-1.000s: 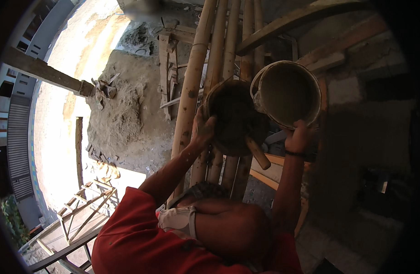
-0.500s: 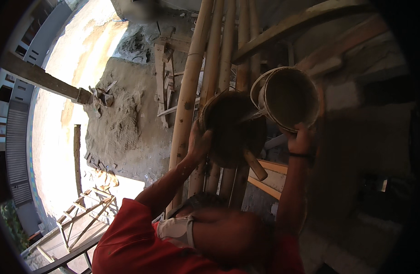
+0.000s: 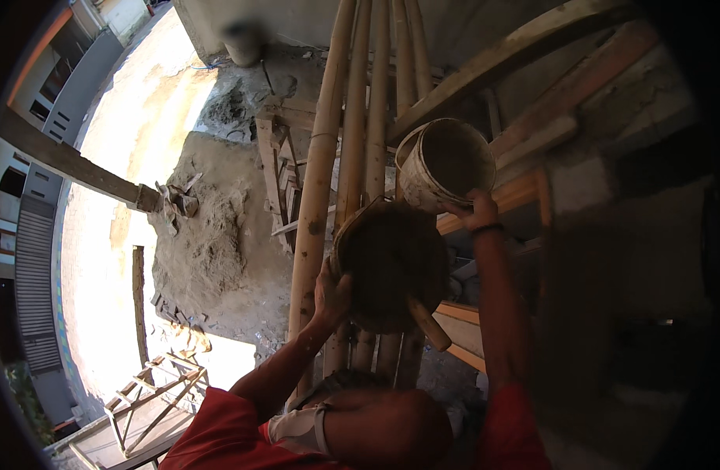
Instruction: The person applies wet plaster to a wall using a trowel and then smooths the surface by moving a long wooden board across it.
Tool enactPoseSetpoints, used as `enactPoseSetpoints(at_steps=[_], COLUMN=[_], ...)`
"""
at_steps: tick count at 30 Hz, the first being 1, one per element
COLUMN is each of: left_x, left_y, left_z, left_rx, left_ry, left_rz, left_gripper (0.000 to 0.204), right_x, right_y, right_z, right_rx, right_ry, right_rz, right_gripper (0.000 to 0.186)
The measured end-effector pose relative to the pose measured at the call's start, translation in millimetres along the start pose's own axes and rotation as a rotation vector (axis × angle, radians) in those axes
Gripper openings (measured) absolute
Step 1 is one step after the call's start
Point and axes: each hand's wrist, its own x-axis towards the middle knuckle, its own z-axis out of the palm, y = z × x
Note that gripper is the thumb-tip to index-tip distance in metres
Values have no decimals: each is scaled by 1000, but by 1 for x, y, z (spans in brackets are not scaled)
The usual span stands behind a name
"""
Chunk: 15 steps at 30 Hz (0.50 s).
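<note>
A dark bucket (image 3: 340, 241) stands over the bamboo poles in front of me, its inside in deep shadow. My left hand (image 3: 331, 296) is closed on its near left rim. A tool's wooden handle (image 3: 429, 323) sticks out over the near right side of that bucket; its head is hidden. Beyond and to the right, a pale, stained bucket (image 3: 419, 180) hangs tilted in the air. My right hand (image 3: 476, 210) grips this pale bucket by the near right edge, with the fingers partly in shadow. Its contents are too dark to make out.
Several bamboo poles (image 3: 319, 180) run lengthwise beneath the dark bucket. A thick wooden beam (image 3: 493, 66) crosses at the far right. Down to the left lie a sand heap (image 3: 199, 243), a wooden frame (image 3: 275, 172) and a wooden trestle (image 3: 152, 395).
The pale bucket and my right hand have moved left; a stream from its lip toward the dark bucket no longer shows. The dark bucket and left hand sit lower in view.
</note>
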Motion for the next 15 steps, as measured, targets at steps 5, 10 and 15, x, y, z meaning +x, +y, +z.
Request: enactPoseSetpoints(at_steps=[5, 10, 15], left_x=[0, -4, 0], left_y=[9, 18, 8], left_z=[4, 1, 13], left_rx=[-120, -32, -190], left_ry=[-21, -11, -68], left_rz=[33, 14, 47], left_gripper=[49, 47, 42], right_x=[22, 41, 31], right_y=[13, 22, 42], right_z=[30, 57, 48], right_rx=[772, 1460, 1119], right_ry=[40, 98, 96], right_rz=[214, 526, 281], right_gripper=[31, 38, 44])
